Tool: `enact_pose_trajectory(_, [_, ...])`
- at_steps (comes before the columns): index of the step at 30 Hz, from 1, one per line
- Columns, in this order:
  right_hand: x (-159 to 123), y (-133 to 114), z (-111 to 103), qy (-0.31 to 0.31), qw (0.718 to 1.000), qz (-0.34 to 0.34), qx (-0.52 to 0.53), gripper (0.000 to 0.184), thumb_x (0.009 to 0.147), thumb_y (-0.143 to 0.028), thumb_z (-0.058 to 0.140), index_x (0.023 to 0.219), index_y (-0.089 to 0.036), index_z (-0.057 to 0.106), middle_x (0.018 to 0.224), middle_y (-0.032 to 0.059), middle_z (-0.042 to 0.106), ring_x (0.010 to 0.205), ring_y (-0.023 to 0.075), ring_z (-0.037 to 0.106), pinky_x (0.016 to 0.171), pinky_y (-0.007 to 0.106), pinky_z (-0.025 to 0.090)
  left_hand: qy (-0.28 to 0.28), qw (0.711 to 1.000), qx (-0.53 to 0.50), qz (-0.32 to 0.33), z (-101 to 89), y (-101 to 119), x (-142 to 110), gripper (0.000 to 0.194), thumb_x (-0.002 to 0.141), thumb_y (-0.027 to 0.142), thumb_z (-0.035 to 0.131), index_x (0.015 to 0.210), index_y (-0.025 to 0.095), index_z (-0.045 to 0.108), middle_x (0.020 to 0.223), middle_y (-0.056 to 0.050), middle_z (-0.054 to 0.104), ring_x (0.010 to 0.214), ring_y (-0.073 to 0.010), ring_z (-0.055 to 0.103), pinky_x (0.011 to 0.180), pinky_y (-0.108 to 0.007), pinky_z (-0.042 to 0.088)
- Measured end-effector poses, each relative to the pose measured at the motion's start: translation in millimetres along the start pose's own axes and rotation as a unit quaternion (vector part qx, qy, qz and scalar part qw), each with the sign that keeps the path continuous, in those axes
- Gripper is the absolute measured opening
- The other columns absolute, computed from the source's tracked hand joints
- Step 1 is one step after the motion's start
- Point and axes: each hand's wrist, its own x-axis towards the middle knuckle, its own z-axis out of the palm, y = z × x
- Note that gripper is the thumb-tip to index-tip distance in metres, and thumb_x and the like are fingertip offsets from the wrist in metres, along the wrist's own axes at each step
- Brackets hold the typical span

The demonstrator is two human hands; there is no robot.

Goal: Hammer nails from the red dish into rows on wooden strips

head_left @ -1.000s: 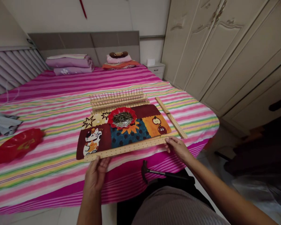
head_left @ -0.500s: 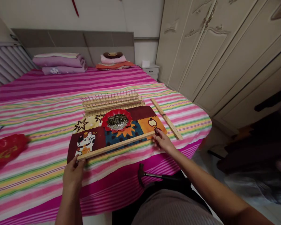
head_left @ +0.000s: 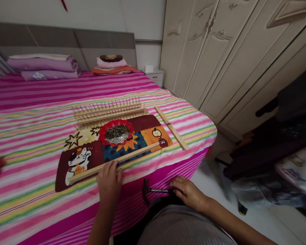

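A long wooden strip [head_left: 139, 152] lies slantwise across the front of a patterned mat [head_left: 62, 170]. My left hand [head_left: 109, 178] grips the strip near its middle, fingers bent over it. At the bed's front edge, by my lap, is a claw hammer [head_left: 156, 190] with a dark head pointing left. My right hand [head_left: 187, 192] is closed around its handle, most of which is hidden by the hand. Behind the strip, a red scalloped dish [head_left: 102, 136] holds a heap of nails [head_left: 118, 133].
Wooden strips studded with upright nails [head_left: 109, 114] stand behind the dish. Two flat wooden pieces [head_left: 171, 127] lie end to end on the right. Folded purple bedding [head_left: 43, 64] is near the headboard. A wardrobe [head_left: 193, 51] stands right of the bed.
My right hand has left the strip's right end and come down to the hammer handle. My left hand has slid from the left end toward the strip's middle. The view has turned right.
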Motion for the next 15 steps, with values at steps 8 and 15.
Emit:
enact_pose_trajectory(8, [17.6, -1.4, 27.5, -0.118, 0.970, 0.002, -0.214, 0.036, 0.077, -0.012, 0.049, 0.112, -0.017, 0.058, 0.102, 0.0117, 0.066, 0.092, 0.0234, 0.056, 0.082, 0.035, 0.039, -0.043, 0.982, 0.179, 0.047, 16.5, 5.7, 16.7, 0.041, 0.080, 0.027, 0.047, 0.118, 0.014, 0.055, 0.122, -0.016, 0.054, 0.117, -0.0301, 0.043, 0.100, -0.045, 0.027])
enact_pose_trajectory(15, [40.0, -7.9, 44.7, -0.127, 0.969, 0.000, -0.211, 0.023, 0.077, -0.012, 0.049, 0.095, -0.015, 0.064, 0.087, 0.0123, 0.070, 0.082, 0.0218, 0.062, 0.074, 0.030, 0.042, -0.081, 0.971, 0.221, 0.042, 12.9, 2.5, 27.3, 0.043, 0.079, 0.030, 0.049, 0.119, 0.017, 0.055, 0.121, -0.013, 0.056, 0.111, -0.0290, 0.046, 0.095, -0.043, 0.031])
